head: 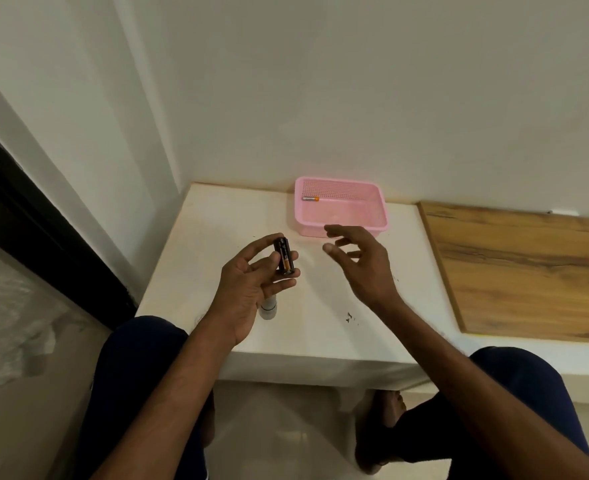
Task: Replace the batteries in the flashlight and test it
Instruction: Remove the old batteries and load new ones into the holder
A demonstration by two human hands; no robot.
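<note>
My left hand (pixel 251 289) holds a black battery holder (pixel 284 255) upright between thumb and fingers; a battery with an orange band sits in it. Beneath that hand, a white flashlight body (pixel 269 308) lies on the white table (pixel 217 230), mostly hidden by the palm. My right hand (pixel 359 261) hovers open, fingers spread and empty, just in front of the pink basket (pixel 379 211). One loose battery (pixel 310 199) with an orange end lies inside the basket near its back left corner.
A wooden board (pixel 528 265) covers the surface to the right of the white table. The wall stands right behind the basket. A few dark specks (pixel 349 318) lie on the table near its front edge. My knees are below the table's front.
</note>
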